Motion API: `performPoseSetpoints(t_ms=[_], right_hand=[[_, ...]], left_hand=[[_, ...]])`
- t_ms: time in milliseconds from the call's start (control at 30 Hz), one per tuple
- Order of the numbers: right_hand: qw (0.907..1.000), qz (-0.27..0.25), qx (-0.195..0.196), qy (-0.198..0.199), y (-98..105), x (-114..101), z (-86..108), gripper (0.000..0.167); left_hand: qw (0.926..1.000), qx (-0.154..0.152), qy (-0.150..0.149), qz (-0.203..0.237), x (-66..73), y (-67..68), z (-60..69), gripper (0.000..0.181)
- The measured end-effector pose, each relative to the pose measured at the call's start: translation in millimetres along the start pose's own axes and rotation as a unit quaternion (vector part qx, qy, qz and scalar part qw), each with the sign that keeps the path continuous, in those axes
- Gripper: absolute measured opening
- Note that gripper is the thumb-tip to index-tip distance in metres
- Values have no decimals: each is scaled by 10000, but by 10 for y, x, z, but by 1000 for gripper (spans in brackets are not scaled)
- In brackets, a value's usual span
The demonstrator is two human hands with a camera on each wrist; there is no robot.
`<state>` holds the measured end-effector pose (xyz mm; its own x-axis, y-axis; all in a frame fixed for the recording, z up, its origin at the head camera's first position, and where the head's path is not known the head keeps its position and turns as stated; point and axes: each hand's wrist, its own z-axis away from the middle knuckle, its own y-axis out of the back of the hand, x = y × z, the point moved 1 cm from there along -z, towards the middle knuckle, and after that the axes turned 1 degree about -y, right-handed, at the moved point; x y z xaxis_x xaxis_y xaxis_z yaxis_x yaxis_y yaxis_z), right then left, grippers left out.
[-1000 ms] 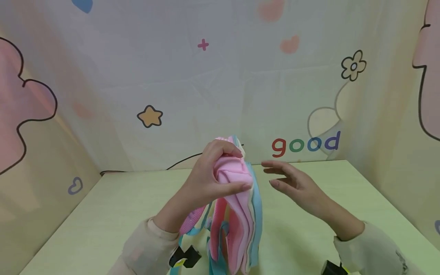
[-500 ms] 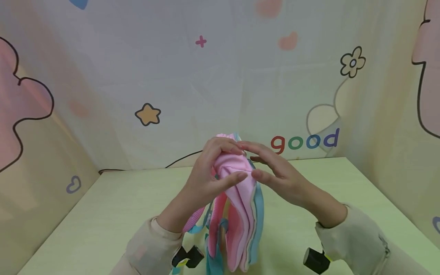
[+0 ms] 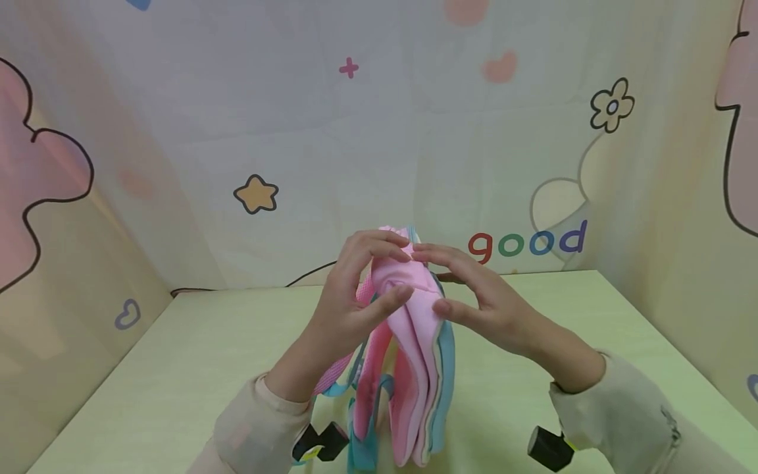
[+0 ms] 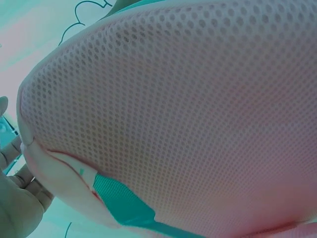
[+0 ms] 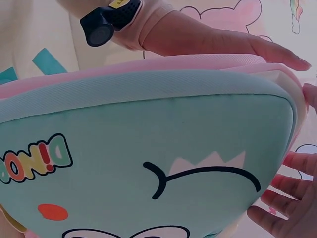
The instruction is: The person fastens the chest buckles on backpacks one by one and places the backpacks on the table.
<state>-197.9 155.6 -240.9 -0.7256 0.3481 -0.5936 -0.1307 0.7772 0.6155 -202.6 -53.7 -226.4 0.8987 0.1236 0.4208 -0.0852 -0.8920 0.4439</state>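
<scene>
A child's backpack [image 3: 408,329] in pink and teal stands edge-on between both hands on the light table. Its teal front [image 5: 208,129] carries a dinosaur face and "DINO" lettering; the pink mesh back [image 4: 173,109] and a teal strap [image 4: 124,201] show in the left wrist view. My left hand [image 3: 352,289] lies along the back side near the top, thumb lifted and fingers fairly straight. On the other side, my right hand [image 3: 491,296] touches the front's upper edge, its fingers spread and straight in the right wrist view. The backpack's lower end falls outside the head view.
The pale green table [image 3: 237,368] extends on both sides of the backpack. A printed curtain [image 3: 379,158] with a star, flower and "good" lettering encloses the back and sides. Black cameras [image 3: 551,449] sit on both wrists.
My right hand has come in from the right and touches the backpack's top edge. My left hand has loosened its grip and shifted slightly left, the thumb moving off the near edge.
</scene>
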Motion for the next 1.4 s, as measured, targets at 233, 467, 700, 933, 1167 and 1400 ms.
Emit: performPoseSetpoints(t_ms=[233,467,700,933,1167,1400], right_hand=[[10000,76,4,-25,31,20,28,52],[9998,143,55,-90,69,17,53,51],[9998,135,97,-100,103,31,87,50],[9996,192,108,-183,118,28,117,51],[9994,221,139,-214,132,25,147,51],[9991,294,137,-290,142,22,150,52]], left_hand=[[9994,17,285,-196,5,53,84,63],[9970,131,483,-588,-82,45,277,64],[9925,234,509,-1083,-123,-1,445,71],[9881,183,901,-1233,-196,-22,635,68],[9806,101,1495,-1265,-285,-23,813,60],[9775,153,1610,-1357,-361,-33,949,59]])
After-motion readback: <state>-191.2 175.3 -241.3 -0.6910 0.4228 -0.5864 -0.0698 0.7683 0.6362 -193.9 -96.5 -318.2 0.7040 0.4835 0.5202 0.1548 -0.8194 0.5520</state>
